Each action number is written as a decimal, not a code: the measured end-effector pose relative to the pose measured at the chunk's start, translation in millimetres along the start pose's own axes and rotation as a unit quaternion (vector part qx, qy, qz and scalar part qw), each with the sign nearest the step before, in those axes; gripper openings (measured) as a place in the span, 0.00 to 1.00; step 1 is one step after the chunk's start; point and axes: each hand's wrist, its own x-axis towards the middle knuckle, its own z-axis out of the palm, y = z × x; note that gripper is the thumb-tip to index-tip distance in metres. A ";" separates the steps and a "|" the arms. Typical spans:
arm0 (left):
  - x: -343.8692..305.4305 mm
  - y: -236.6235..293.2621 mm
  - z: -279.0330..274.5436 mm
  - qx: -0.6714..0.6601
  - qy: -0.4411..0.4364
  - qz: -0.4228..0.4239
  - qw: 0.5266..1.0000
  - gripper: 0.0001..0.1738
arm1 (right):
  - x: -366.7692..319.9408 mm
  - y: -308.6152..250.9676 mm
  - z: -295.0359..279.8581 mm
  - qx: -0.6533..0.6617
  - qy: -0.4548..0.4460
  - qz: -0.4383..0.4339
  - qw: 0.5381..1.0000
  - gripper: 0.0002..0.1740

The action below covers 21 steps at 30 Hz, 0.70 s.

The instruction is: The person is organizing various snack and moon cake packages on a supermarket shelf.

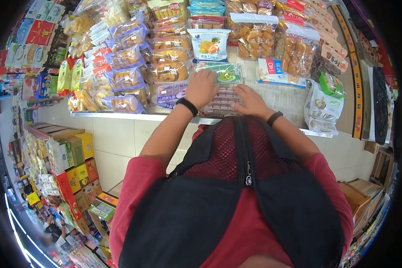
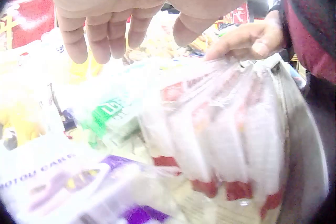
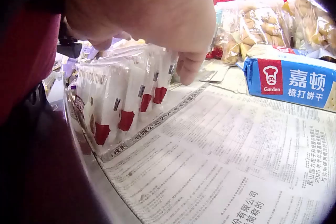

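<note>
My left hand (image 1: pixel 202 89) is above the left part of a row of clear-wrapped packets (image 1: pixel 219 102), its fingers reaching over a green packet (image 1: pixel 228 73). In the left wrist view its fingers (image 2: pixel 118 37) hang down, slightly spread, with nothing between them. My right hand (image 1: pixel 253 103) rests at the right end of the row, thumb and fingers apart and pointing left. The right wrist view shows a fingertip (image 3: pixel 189 69) against the far end of the packets (image 3: pixel 123 95), which stand on edge with red corners. Purple-and-white packets (image 1: pixel 167 94) lie left of the row.
Printed newspaper (image 1: pixel 272 96) covers the shelf on the right, with a blue cracker box (image 1: pixel 281 73) behind. Bagged breads (image 1: pixel 169 58) stand in columns to the left. A white-and-green bag (image 1: pixel 324 105) lies at the right end. The shelf's metal edge (image 1: pixel 120 117) runs before me.
</note>
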 end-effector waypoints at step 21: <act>108.0 -27.2 -0.2 0.116 -0.422 -0.001 0.899 0.47 | 6.4 -0.5 -15.6 0.165 -0.028 0.072 0.983 0.29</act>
